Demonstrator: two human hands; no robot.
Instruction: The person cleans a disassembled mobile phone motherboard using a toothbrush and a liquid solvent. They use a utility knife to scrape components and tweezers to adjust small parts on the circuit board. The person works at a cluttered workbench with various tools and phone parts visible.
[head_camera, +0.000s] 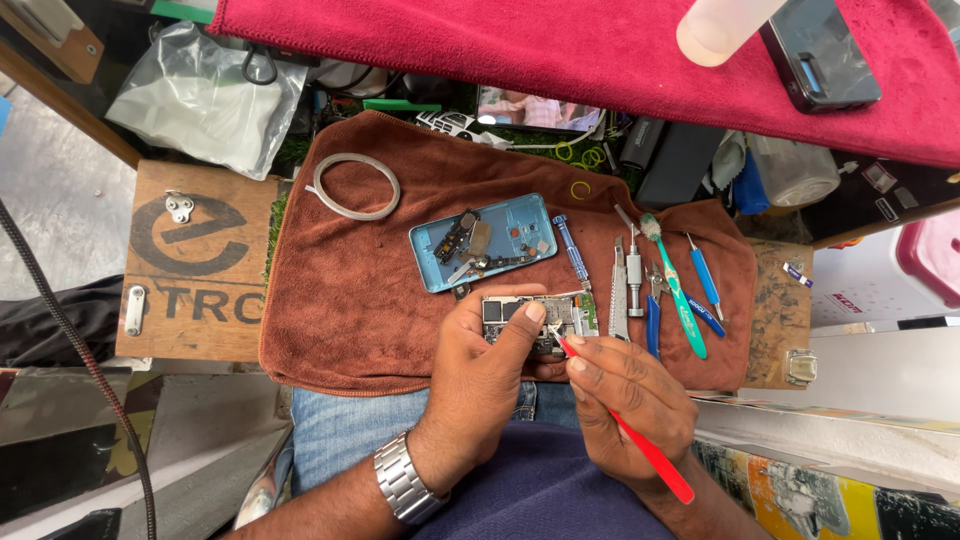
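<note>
Head view, circuit board (540, 312) under left thumb, red tool (630, 432) between right fingers (600, 362)

A small wooden counter (200, 300) with a dark stencilled mark carries a brown towel (350, 290) that covers most of it. On the towel lie a ring of tape (353, 186), a blue phone shell (483, 242), a circuit board (560, 312), a blue screwdriver (573, 251), tweezers (620, 290), a green toothbrush (675, 285) and two more blue-handled tools (706, 285). A small metal plate (135, 310) lies on the bare wood.
</note>
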